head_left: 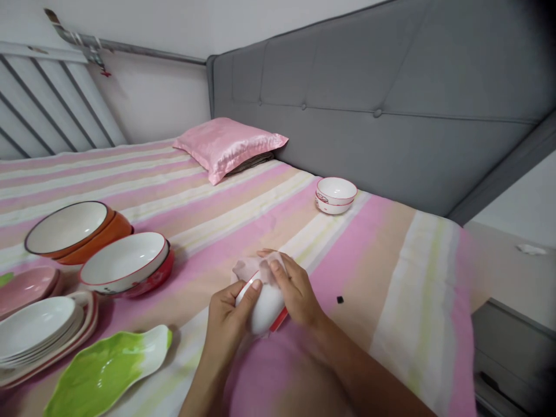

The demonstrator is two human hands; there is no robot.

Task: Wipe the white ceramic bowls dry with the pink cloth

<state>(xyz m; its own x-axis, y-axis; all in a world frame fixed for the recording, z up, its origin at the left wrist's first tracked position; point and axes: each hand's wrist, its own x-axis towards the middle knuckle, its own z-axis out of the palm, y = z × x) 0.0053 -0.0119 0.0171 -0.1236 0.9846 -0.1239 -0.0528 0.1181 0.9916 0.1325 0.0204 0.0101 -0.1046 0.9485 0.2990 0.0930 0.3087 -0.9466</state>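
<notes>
Near the bottom middle of the head view, my left hand grips a white bowl with red on its edge, thumb on the surface. The bowl is tilted, and part of it is hidden by my hands. My right hand is closed around a thin, pale wipe or cloth pressed at the far side of the bowl. Beyond them, two stacked white bowls with red rims stand by the headboard.
To the left on the striped bed cover are orange bowls, a red-and-white bowl stack, pink dishes, stacked white plates and a green leaf-shaped dish. A pink pillow lies against the grey headboard. A small black piece sits right of my hands.
</notes>
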